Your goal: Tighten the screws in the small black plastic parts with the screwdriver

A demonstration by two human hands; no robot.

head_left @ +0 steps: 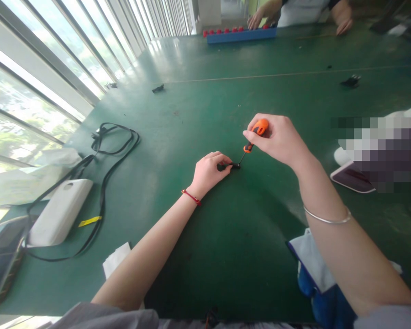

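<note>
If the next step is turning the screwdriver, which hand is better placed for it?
Probably the right hand: it holds the screwdriver by its handle, with the tip down at the small black part. The left hand is occupied, its fingers pinching that part.

1. One orange-and-black-handled screwdriver (260, 126).
2. One small, narrow black piece (236, 165), at the screwdriver's tip.
3. One long blue plastic rack (241, 37), far beyond the screwdriver.
4. One rounded white plastic slab (61, 212), left of the screwdriver.
5. One narrow yellow strip (90, 221), also left of the screwdriver.
6. Two bracelets (191, 196) (329, 222): one of red cord, left of the screwdriver; one of silver metal, right of it.
</note>
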